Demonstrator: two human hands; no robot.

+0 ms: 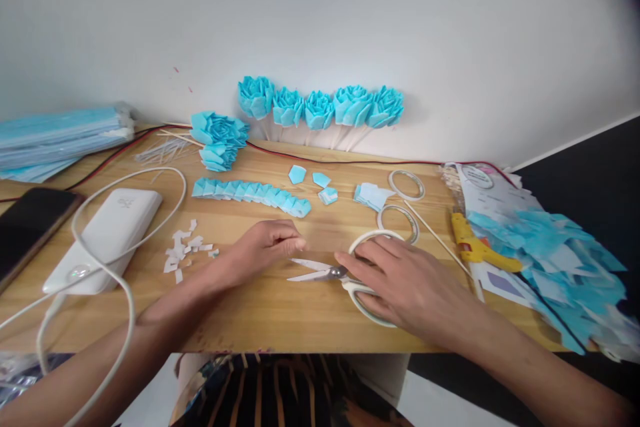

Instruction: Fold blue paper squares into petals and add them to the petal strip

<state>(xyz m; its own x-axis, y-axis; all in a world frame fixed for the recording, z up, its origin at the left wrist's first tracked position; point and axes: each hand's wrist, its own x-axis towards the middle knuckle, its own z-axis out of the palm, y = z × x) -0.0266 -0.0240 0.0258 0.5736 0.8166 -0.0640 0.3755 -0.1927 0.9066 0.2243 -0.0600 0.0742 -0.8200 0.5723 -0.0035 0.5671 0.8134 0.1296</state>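
Observation:
My left hand [263, 247] rests on the wooden table [260, 320] with its fingers curled and pinched together near the scissor tips; what they pinch is too small to make out. My right hand [400, 280] lies over the white handles of a pair of scissors [320, 271], whose blades are parted and point left. Behind my hands lies a row of folded light blue paper petals [250, 192]. Several finished blue paper flowers [320, 107] lean against the wall, and another flower [219, 137] lies on the table.
A white power bank [107, 233] with a white cable [127, 293] and a dark phone [27, 223] sit at the left. White paper scraps [185, 247], tape rolls [406, 183], a yellow glue gun [475, 247], blue paper offcuts [560, 260] and a stack of blue sheets [55, 137] surround them.

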